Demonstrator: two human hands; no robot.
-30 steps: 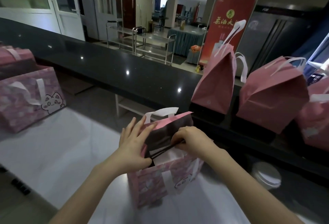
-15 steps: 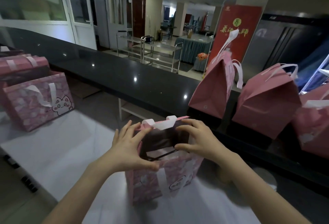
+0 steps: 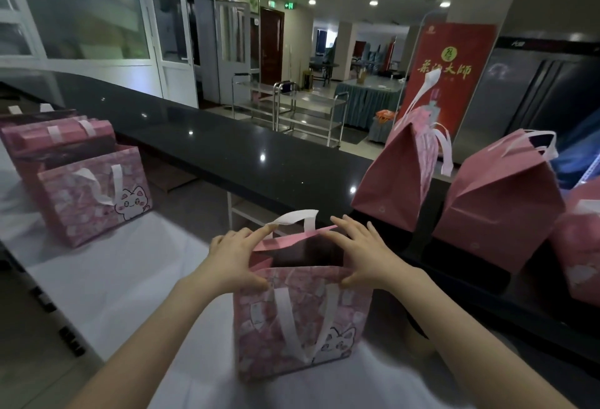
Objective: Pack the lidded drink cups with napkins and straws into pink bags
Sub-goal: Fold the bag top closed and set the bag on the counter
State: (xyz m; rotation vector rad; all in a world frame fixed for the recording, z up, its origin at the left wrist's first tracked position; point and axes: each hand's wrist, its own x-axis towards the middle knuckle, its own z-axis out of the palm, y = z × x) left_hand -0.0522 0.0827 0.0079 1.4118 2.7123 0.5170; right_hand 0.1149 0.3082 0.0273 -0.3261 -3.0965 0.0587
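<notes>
Head view shows us the pink bag (image 3: 305, 304) upright on the tabletop (image 3: 130, 285), our left hand (image 3: 233, 262) and right hand (image 3: 363, 259) spread across its mouth, thumbs on the near rim; we judge it light and floppy, best taken by its 2 white handles (image 3: 285, 317), while its dark inside hides the contents from us.

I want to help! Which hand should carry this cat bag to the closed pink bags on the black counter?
Probably the right hand: the folded-shut pink bags stand on its side of the pink cat-print bag; the left hand is farther.
</notes>
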